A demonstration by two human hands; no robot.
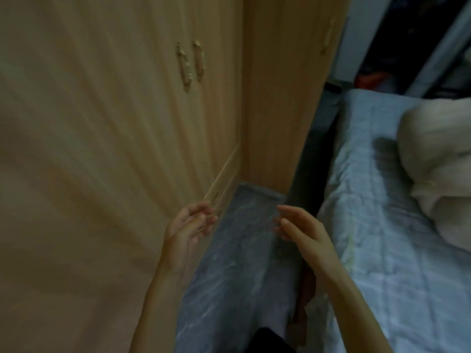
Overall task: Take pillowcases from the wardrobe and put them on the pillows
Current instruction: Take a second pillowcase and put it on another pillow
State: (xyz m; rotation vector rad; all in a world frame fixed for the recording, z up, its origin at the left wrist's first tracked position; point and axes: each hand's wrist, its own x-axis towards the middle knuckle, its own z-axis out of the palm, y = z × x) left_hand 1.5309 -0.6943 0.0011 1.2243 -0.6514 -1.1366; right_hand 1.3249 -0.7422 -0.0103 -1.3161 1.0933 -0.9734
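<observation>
A tall light-wood wardrobe (102,123) fills the left of the view, its doors closed, with two vertical handles (190,64) side by side. Another door panel (285,93) stands at a right angle to it. My left hand (188,228) hangs low near the wardrobe's drawer fronts, fingers loosely curled and apart, holding nothing. My right hand (300,228) is beside it over the floor, fingers extended, empty. An uncovered cream pillow (438,159) lies on the bed (377,225) at the right. No pillowcase is in sight. The image is blurred by motion.
Grey marbled floor (239,263) runs in a narrow strip between the wardrobe and the bed with its pale blue quilted sheet. Dark clutter with something red (369,79) sits beyond the bed's far end. My dark-clothed leg (270,340) shows at the bottom.
</observation>
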